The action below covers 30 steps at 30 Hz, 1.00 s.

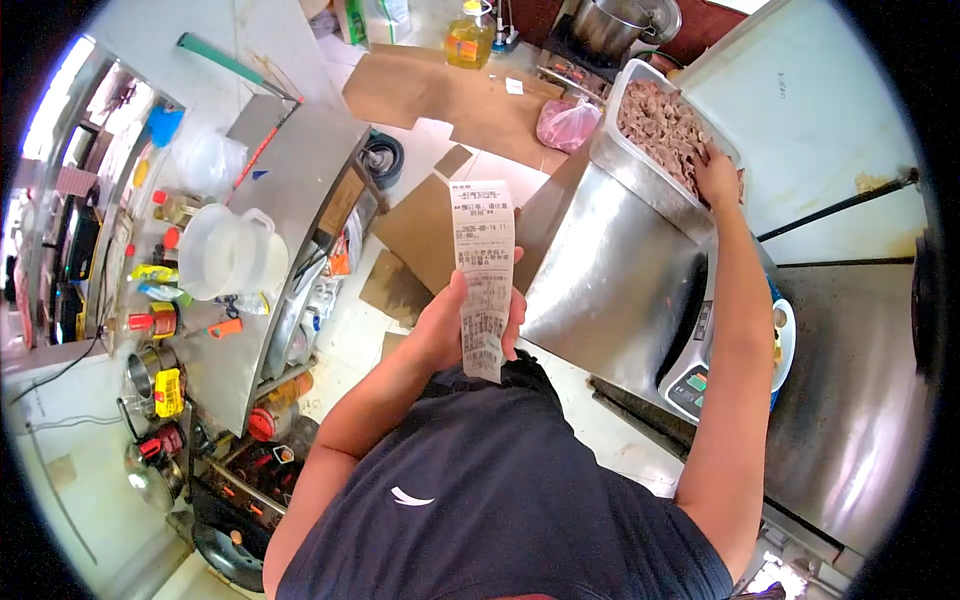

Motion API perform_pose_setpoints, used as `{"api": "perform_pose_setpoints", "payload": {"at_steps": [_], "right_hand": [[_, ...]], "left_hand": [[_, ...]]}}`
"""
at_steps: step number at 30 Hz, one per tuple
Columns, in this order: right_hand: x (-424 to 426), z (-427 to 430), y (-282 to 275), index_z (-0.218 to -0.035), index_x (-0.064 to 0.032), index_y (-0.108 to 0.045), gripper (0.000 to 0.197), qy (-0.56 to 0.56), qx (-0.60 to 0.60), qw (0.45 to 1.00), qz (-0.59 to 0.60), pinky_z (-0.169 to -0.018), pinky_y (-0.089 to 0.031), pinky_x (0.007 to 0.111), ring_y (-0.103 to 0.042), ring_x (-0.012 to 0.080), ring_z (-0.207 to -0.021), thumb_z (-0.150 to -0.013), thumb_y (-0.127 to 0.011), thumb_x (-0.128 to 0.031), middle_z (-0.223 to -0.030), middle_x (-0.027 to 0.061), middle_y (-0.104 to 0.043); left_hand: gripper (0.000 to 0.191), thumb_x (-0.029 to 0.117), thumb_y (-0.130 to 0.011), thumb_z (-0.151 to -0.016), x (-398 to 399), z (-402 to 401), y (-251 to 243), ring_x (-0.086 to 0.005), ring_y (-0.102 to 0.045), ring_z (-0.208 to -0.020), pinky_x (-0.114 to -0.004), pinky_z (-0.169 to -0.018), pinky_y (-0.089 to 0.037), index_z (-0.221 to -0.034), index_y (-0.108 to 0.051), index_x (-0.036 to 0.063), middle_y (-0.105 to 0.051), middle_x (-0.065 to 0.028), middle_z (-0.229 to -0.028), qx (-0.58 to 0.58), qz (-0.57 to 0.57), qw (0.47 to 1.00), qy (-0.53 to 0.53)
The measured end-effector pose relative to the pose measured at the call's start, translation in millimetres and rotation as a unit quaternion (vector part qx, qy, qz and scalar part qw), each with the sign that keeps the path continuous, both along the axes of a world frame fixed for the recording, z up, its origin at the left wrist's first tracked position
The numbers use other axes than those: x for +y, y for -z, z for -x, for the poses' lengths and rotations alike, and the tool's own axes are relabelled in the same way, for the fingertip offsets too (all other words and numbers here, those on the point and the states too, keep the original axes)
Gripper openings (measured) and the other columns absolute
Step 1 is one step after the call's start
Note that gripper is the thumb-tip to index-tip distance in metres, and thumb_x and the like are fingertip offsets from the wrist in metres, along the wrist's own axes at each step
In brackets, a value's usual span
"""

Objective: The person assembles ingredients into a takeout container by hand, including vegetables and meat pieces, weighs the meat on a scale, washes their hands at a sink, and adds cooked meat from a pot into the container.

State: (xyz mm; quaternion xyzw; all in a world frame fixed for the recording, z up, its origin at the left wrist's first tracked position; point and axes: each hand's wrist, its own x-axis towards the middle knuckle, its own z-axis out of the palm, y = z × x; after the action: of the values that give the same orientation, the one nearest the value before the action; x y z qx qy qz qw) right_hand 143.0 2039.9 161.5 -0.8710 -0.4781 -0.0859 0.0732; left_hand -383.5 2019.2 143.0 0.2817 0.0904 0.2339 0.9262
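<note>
My left hand (450, 315) holds a long printed paper receipt (482, 277) upright in front of my body, thumb on one edge and fingers behind it. My right hand (716, 176) reaches to the far right, its fingers in a heap of sliced brown meat (660, 124). The meat fills a rectangular white plastic tub (611, 127) on a stainless steel counter (585, 262). The fingertips are partly hidden among the slices, so whether they grip any cannot be told. A digital scale (686, 390) stands under my right forearm.
At left, a steel table (225, 367) bears clear plastic containers (225, 247), bottles and an orange-handled tool (225, 328). Flattened cardboard (412, 225) covers parts of the tiled floor. Beyond are a pink bag (568, 126), an oil jug (469, 37) and a steel pot (604, 30).
</note>
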Motion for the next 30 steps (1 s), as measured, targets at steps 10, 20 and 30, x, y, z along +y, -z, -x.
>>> {"api": "perform_pose_setpoints", "payload": {"at_steps": [10, 20, 30], "right_hand": [[19.1, -36.6, -67.1, -0.096, 0.0003, -0.072, 0.043, -0.05, 0.088, 0.984, -0.147, -0.068, -0.05, 0.042, -0.065, 0.031, -0.068, -0.089, -0.068, -0.042, -0.075, 0.0196, -0.068], [-86.9, -4.4, -187.3, -0.091, -0.0002, -0.069, 0.033, -0.023, 0.35, 0.91, -0.219, -0.044, -0.042, 0.028, -0.054, 0.0097, -0.052, -0.092, -0.07, -0.033, -0.065, 0.0029, -0.062], [-305.6, 21.1, -185.9, -0.105, 0.0006, -0.071, 0.03, 0.07, 0.336, 0.926, -0.156, -0.05, -0.047, 0.024, -0.058, 0.0051, -0.058, -0.094, -0.068, -0.028, -0.069, 0.002, -0.066]], "left_hand": [[0.083, 0.071, -0.043, -0.092, -21.2, -9.2, 13.6, -0.0293, -0.064, -0.067, -0.046, -0.055, -0.058, -0.152, -0.026, 0.0165, -0.06, -0.017, -0.095, -0.004, 0.052, 0.997, -0.054], [0.074, 0.065, -0.037, -0.098, -50.9, 16.6, 22.7, -0.0237, -0.061, -0.067, -0.039, -0.054, -0.054, -0.154, -0.024, 0.019, -0.06, -0.0109, -0.093, 0.096, 0.11, 0.971, -0.191], [0.068, 0.059, -0.035, -0.102, -60.0, 6.2, 29.0, -0.0201, -0.056, -0.067, -0.035, -0.055, -0.05, -0.153, -0.027, 0.0152, -0.057, -0.0103, -0.095, 0.124, 0.009, 0.975, -0.183]]}}
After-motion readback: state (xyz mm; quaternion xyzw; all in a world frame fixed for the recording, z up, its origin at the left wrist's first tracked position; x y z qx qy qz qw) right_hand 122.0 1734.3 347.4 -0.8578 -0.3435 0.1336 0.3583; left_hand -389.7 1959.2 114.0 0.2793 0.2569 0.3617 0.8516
